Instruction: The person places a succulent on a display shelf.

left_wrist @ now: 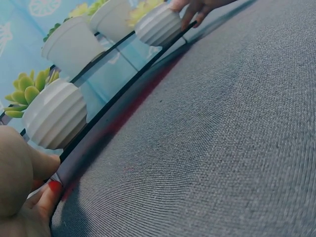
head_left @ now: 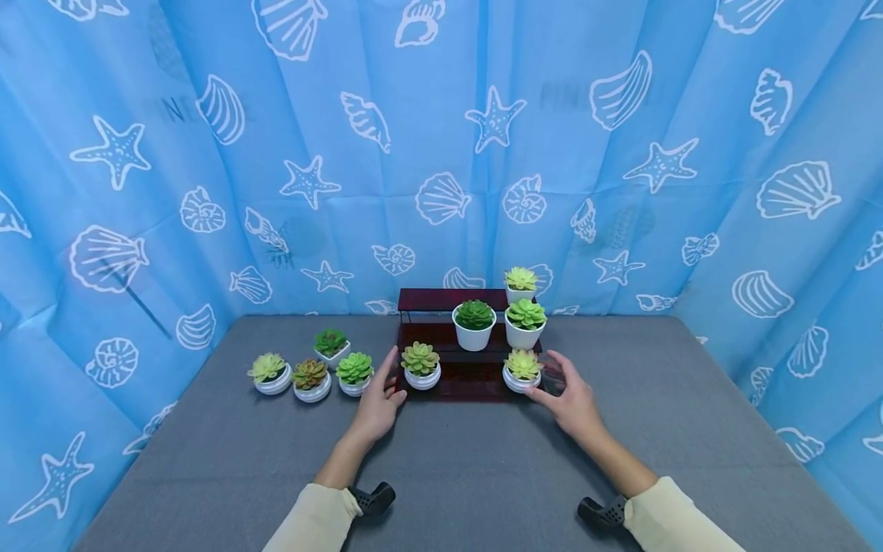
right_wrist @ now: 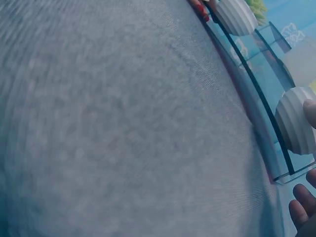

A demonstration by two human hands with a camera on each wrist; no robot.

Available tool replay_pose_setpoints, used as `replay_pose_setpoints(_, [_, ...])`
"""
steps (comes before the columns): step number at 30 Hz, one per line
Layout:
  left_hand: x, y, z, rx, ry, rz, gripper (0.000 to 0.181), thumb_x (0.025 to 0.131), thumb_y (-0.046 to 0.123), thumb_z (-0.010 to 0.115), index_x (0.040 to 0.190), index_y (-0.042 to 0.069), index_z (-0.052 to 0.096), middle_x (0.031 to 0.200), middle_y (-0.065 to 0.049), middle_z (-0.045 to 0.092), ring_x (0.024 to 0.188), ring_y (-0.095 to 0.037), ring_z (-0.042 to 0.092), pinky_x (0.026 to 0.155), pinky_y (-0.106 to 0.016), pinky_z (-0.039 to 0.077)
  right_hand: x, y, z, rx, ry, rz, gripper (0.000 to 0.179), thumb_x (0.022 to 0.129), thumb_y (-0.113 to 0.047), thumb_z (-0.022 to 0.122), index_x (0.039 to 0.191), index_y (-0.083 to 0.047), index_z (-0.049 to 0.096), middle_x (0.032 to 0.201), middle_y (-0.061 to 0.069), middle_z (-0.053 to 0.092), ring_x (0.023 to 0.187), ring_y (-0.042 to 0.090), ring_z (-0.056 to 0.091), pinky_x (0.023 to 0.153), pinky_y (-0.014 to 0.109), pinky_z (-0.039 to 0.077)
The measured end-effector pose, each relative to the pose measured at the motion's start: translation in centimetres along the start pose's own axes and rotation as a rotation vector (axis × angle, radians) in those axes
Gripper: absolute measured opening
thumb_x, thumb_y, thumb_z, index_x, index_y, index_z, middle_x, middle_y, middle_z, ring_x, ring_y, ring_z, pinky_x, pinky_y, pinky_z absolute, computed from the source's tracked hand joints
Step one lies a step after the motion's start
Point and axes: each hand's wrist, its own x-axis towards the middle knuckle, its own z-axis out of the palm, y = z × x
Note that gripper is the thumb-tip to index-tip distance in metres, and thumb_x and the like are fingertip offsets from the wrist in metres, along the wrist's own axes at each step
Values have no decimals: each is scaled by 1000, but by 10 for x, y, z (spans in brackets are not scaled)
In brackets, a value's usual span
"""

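Observation:
A dark red, see-through three-tier display stand (head_left: 472, 382) holds potted succulents. At its left front corner my left hand (head_left: 377, 406) grips the bottom shelf, thumb (left_wrist: 45, 164) at the front edge and a fingertip lower down. Just beside that hand, a ribbed white pot with a green succulent (head_left: 421, 365) sits on the bottom shelf. On the right end of this shelf is a ribbed white pot with a yellow-green succulent (head_left: 522, 371). My right hand (head_left: 574, 400) touches this pot with its thumb (right_wrist: 310, 112), its other fingers spread apart beside the stand's right end.
Two taller white pots, one with a dark green succulent (head_left: 474, 326) and one with a bright green succulent (head_left: 526, 326), stand on the middle tier. A small potted succulent (head_left: 520, 284) tops the right end. Several more, including a brownish one (head_left: 311, 380), sit left on the grey tabletop (head_left: 469, 468).

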Motion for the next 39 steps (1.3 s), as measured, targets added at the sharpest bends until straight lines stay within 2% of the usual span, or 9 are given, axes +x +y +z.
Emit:
replay_pose_setpoints(11, [1,2,3,-4,-5,-3,79,94,-9,54,156,29,23,153,-18,31,132,-38,39,104,-48,40,7,7,-2,-26,-118,-41,97,79,-18,83,153,-5,21,144,29,39,131,43,39,100,61,38])
replay_pose_setpoints(18, [1,2,4,4,-4,0,79,94,-9,55,156,29,23,153,-18,31,132,-38,40,104,-47,40,13,12,-3,-31,-150,-96,103,77,-16,84,154,-5,17,139,31,43,126,45,43,101,61,37])
replay_pose_setpoints(24, [0,2,1,13,0,1,80,94,-9,55,156,30,23,154,-17,30,132,-37,39,104,-47,40,18,15,-1,-15,-202,-87,108,77,-17,84,156,-7,11,143,30,41,129,43,41,101,62,35])
replay_pose_setpoints(33, [-2,3,-2,-10,1,-16,79,94,-10,53,156,28,23,152,-19,32,132,-37,39,105,-47,39,20,18,1,-32,-195,-83,107,75,-16,86,155,-8,15,140,28,44,126,42,45,100,61,36])
replay_pose_setpoints(39, [-7,5,-3,-62,-19,-21,77,93,-9,57,157,18,21,149,-24,34,132,-40,37,106,-50,37,19,19,1,-47,-197,-48,109,75,-18,86,156,-9,14,141,27,43,128,41,44,102,61,35])
